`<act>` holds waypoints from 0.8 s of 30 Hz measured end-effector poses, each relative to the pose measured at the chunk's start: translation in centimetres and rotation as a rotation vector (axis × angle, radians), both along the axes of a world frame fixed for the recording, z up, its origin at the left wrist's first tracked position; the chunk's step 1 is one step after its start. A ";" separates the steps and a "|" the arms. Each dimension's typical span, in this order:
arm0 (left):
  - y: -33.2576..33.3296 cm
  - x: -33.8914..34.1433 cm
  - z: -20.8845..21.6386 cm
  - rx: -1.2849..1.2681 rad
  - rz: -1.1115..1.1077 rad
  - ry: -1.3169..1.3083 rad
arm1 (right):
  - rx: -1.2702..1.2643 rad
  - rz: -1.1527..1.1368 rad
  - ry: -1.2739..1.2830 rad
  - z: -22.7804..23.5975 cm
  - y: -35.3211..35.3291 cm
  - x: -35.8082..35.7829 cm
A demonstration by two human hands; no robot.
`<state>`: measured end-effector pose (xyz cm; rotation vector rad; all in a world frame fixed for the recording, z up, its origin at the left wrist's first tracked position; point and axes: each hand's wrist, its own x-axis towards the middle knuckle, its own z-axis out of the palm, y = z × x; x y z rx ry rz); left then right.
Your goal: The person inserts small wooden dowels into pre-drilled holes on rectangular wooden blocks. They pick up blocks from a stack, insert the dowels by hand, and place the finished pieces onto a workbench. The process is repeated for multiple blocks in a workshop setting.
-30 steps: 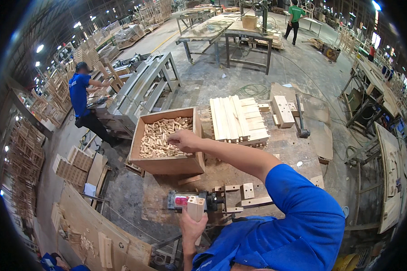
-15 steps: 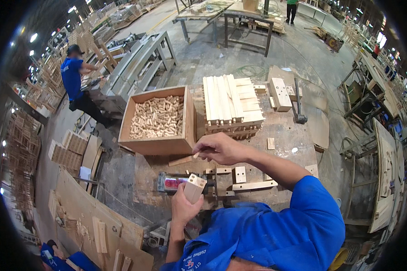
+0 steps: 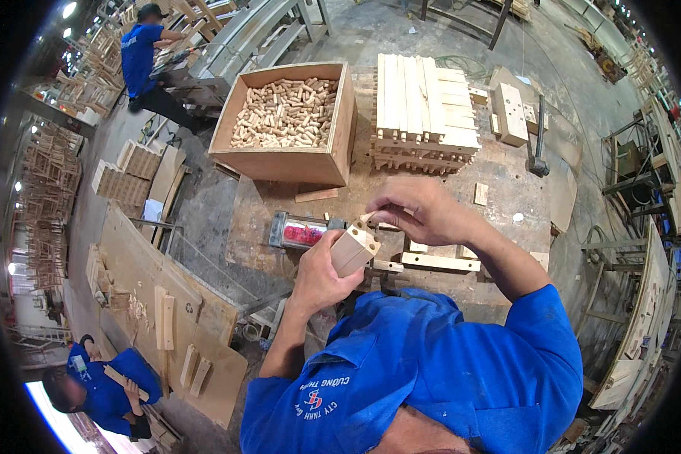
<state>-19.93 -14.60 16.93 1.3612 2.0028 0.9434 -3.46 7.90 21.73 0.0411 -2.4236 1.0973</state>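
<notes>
My left hand (image 3: pixel 319 274) is closed around pale wooden blocks (image 3: pixel 351 257), which appear to be two pieces side by side, tilted with their drilled ends facing up. Between the fingertips of my right hand (image 3: pixel 420 208) is a small wooden dowel (image 3: pixel 366 218). It meets the drilled end at one of the holes; how deep it sits I cannot tell. Beyond my hands, a wooden box (image 3: pixel 280 165) holds many loose dowels (image 3: pixel 287 113). To its right is a stack of wooden strips (image 3: pixel 412 98) with dowels sticking out of their ends.
A pneumatic cylinder (image 3: pixel 303 233) with red showing inside lies beside my left hand on the workbench (image 3: pixel 257 204). Drilled wooden pieces (image 3: pixel 440 262) sit under my right forearm. A metal bar tool (image 3: pixel 537 144) lies at the far right. Co-workers (image 3: pixel 144 60) stand at left.
My right hand has brought the dowel down from near the box to the end of the blocks. The view has shifted, showing more of a co-worker at lower left.
</notes>
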 end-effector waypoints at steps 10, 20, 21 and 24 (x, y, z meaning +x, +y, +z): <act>0.2 0.0 0.4 0.031 -0.026 0.014 | 0.038 0.067 -0.015 -0.9 -1.0 -0.5; -0.2 0.4 0.6 0.041 -0.048 0.080 | 0.122 0.117 -0.098 0.3 -1.1 -0.1; -0.2 0.5 0.7 0.043 -0.047 0.078 | 0.120 0.117 -0.105 0.4 -1.2 -0.1; -0.3 0.5 0.1 0.065 -0.047 0.116 | 0.099 0.133 -0.143 0.2 -1.2 -0.1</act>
